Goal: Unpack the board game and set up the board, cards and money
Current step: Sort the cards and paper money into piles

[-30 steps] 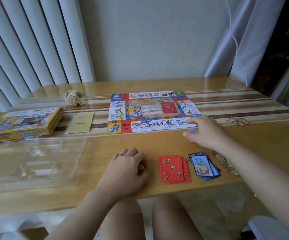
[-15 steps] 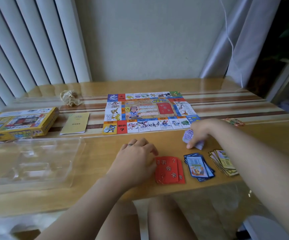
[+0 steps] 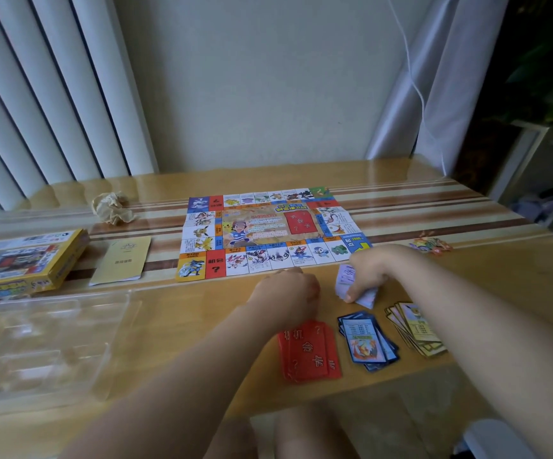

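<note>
The board [image 3: 268, 233] lies flat mid-table [image 3: 185, 309], toward the far edge. Just off its near side the right hand [image 3: 372, 271] pinches a stack of pale purple money [image 3: 348, 281]. The left hand [image 3: 285, 293] beside it is curled, knuckles up; whether it holds anything cannot be told. Along the near edge lie red cards [image 3: 308, 354], blue cards [image 3: 366, 342] and yellow cards [image 3: 417, 329].

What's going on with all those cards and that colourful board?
A person is setting up a board game on the table. The board already lies flat. Their right hand grips a stack of pale purple play money just in front of it. The left hand is alongside, fingers curled; I can't see whether it holds anything. Red cards, blue cards and yellow cards sit in piles nearer the person.
</note>
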`<move>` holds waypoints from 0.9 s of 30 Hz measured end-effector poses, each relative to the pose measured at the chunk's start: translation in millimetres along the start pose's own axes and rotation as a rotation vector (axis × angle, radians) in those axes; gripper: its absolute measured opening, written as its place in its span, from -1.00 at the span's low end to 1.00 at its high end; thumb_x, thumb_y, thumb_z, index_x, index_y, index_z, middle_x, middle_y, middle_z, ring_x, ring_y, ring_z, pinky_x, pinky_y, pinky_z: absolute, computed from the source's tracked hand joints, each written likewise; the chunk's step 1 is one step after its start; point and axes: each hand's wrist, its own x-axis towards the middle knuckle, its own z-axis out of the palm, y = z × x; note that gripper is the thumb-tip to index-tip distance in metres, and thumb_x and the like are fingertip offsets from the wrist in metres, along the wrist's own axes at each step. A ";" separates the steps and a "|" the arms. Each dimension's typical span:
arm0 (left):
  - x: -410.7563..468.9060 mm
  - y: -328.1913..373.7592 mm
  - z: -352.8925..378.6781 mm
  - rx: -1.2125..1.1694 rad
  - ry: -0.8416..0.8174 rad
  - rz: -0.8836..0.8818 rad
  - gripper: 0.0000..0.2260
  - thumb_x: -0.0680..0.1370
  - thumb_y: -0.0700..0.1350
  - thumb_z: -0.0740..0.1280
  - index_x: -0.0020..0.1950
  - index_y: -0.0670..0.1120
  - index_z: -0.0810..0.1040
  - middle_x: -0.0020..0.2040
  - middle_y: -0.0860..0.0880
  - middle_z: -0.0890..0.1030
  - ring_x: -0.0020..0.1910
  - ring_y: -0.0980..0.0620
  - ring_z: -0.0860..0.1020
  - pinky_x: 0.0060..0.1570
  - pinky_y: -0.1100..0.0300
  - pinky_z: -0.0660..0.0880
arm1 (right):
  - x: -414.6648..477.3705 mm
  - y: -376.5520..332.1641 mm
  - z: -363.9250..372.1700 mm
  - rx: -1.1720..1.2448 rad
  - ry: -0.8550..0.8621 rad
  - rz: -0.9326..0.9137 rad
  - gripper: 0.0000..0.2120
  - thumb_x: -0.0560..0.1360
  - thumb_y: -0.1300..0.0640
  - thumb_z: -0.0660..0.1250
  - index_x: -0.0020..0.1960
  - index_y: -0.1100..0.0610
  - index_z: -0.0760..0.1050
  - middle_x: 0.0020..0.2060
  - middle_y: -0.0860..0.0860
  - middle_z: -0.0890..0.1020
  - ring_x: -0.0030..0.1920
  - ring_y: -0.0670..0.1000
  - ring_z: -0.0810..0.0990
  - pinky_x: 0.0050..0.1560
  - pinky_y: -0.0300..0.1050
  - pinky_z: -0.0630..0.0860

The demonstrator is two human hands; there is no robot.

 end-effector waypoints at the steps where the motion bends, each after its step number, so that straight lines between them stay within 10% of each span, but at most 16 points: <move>1: 0.4 -0.4 0.1 0.006 -0.005 0.007 -0.72 0.59 -0.02 0.17 0.24 -0.01 0.51 0.17 -0.05 0.49 0.12 -0.10 0.51 0.10 -0.03 0.50 | -0.2 -0.7 0.1 0.005 -0.001 -0.005 -0.63 0.46 -0.17 0.36 -0.10 0.10 0.30 -0.27 -0.04 0.38 -0.27 -0.06 0.38 -0.32 -0.22 0.28; 11: 1.9 -11.3 5.1 -0.055 0.016 0.052 -0.74 0.58 0.03 0.19 0.24 0.06 0.51 0.19 -0.02 0.47 0.15 -0.05 0.49 0.16 0.06 0.44 | -1.6 -10.1 2.0 0.058 0.019 -0.035 -0.56 0.49 0.00 0.37 0.25 0.21 0.38 -0.06 0.05 0.47 -0.09 0.03 0.45 -0.34 -0.24 0.31; 21: 0.3 -13.5 5.9 -0.072 0.011 0.053 -0.74 0.58 0.04 0.19 0.25 0.06 0.50 0.19 -0.02 0.47 0.15 -0.04 0.49 0.18 0.03 0.45 | -1.7 -8.4 8.7 0.010 0.066 -0.052 -0.73 0.51 -0.03 0.34 -0.12 0.13 0.34 -0.29 -0.01 0.37 -0.30 -0.05 0.36 -0.36 -0.24 0.26; 27: -0.7 -13.9 5.7 -0.083 0.008 0.054 -0.74 0.59 0.05 0.19 0.25 0.07 0.49 0.20 -0.01 0.46 0.16 -0.03 0.48 0.18 0.04 0.45 | -6.1 -7.6 7.1 0.022 0.049 -0.061 -0.66 0.53 -0.04 0.31 0.14 0.17 0.38 -0.18 0.01 0.40 -0.12 0.01 0.40 -0.36 -0.25 0.24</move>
